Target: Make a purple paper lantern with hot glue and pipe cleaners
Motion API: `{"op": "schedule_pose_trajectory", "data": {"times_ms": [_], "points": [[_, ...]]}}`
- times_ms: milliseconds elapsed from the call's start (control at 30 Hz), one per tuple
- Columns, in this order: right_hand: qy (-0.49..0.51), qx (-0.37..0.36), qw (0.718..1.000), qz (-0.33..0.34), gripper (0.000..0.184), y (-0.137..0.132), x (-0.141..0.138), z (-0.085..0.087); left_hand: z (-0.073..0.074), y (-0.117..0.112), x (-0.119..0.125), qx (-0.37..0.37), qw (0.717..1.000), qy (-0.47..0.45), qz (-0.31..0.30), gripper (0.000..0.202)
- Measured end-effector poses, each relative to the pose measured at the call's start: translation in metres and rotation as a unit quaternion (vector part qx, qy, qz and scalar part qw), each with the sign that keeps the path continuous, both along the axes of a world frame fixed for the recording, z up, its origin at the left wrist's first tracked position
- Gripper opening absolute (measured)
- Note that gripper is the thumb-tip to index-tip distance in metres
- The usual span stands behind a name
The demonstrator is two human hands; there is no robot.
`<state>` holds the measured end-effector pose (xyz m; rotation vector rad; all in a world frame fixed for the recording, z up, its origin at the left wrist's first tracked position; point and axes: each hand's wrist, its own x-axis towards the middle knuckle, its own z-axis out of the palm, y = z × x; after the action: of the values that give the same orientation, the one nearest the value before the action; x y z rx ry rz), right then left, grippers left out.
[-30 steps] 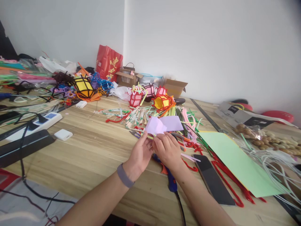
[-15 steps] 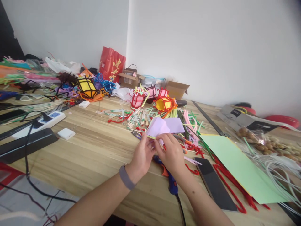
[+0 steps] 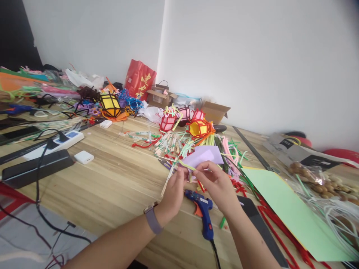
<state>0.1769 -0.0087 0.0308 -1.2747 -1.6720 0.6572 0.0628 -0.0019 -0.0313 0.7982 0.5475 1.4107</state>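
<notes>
A yellow-green pipe cleaner (image 3: 186,165) is pinched between the thumb and fingers of my right hand (image 3: 214,183). My left hand (image 3: 174,188), with a watch on its wrist, has its fingertips closed at the same pipe cleaner, its thumb pointing up. Just behind my fingers lies a sheet of purple paper (image 3: 214,151), partly covered by my right hand. Below my hands a blue glue gun (image 3: 206,216) with an orange trigger rests on the wooden table (image 3: 120,186). A dark phone (image 3: 258,228) lies partly hidden under my right forearm.
Small lanterns (image 3: 199,128) of pipe cleaners and paper stand behind, near loose sticks (image 3: 168,144). Light green sheets (image 3: 291,209) lie right, over red pipe cleaners (image 3: 277,231). At left are a power strip (image 3: 71,139) and a white charger (image 3: 84,157). A red bag (image 3: 139,80) stands by the wall.
My right hand has shifted slightly right and tilted, still on the pipe cleaner. My left hand has turned a little. More of the glue gun shows, and the whole view has swung slightly.
</notes>
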Motion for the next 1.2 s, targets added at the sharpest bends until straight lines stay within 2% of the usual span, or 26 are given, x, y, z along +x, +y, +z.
{"op": "schedule_pose_trajectory", "data": {"times_ms": [167, 333, 400, 467, 600, 700, 800, 1000, 1200], "points": [[0.036, -0.016, 0.999, 0.013, 0.024, 0.001, 0.001, 0.001, 0.003, -0.005, -0.005, 0.037, 0.996, 0.066, 0.038, 0.033], [0.051, 0.017, 0.998, 0.029, 0.023, -0.001, 0.001, 0.002, 0.007, -0.010, -0.010, 0.085, 0.979, 0.171, 0.077, 0.037], [0.050, 0.037, 0.997, 0.039, 0.021, -0.002, 0.002, 0.001, 0.007, -0.010, -0.010, 0.091, 0.976, 0.182, 0.077, 0.038], [0.044, 0.051, 0.997, 0.047, 0.018, -0.003, 0.002, -0.002, 0.007, -0.009, -0.010, 0.069, 0.985, 0.138, 0.074, 0.036], [0.006, 0.088, 0.995, 0.043, 0.013, -0.001, 0.002, -0.008, 0.010, -0.004, -0.007, -0.019, 0.999, -0.035, 0.029, 0.037], [-0.062, 0.148, 0.986, 0.036, 0.010, 0.000, 0.002, -0.009, 0.019, 0.001, -0.007, -0.019, 0.991, -0.127, -0.026, 0.035], [-0.130, 0.223, 0.965, 0.041, 0.007, -0.001, 0.003, -0.008, 0.029, 0.003, -0.011, -0.011, 0.978, -0.191, -0.080, 0.034], [-0.180, 0.302, 0.934, 0.055, 0.013, -0.005, 0.001, -0.006, 0.039, 0.002, -0.020, -0.038, 0.963, -0.241, -0.117, 0.031], [-0.230, 0.362, 0.901, 0.069, 0.020, -0.006, 0.001, -0.006, 0.041, 0.003, -0.025, -0.088, 0.958, -0.245, -0.118, 0.026]]}}
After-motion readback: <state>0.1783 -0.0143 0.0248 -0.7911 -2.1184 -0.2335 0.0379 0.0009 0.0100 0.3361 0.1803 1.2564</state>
